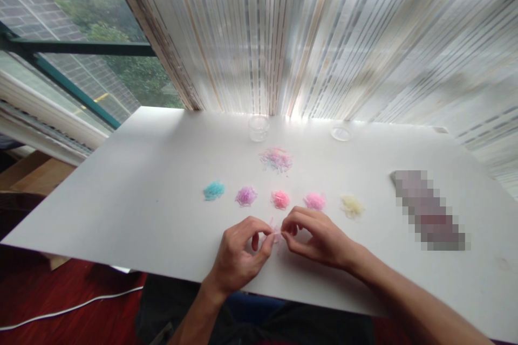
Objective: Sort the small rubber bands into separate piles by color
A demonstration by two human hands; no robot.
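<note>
My left hand (243,250) and my right hand (313,234) meet near the table's front edge, each with thumb and forefinger pinched on a thin pale pink piece (277,233). Beneath the fingertips lies a small pale pink pile, partly hidden. Beyond them, a row of small piles runs from left to right: teal (214,190), purple (246,195), coral pink (280,199), pink (315,201) and pale yellow (352,206). Farther back is a mixed pile (276,159) of pink, purple and bluish pieces.
A clear round cup (259,129) and a clear lid-like disc (340,133) stand at the back of the white table (133,188). A pixelated oblong object (429,210) lies at the right. Striped curtains (324,38) hang behind the table, beside a window.
</note>
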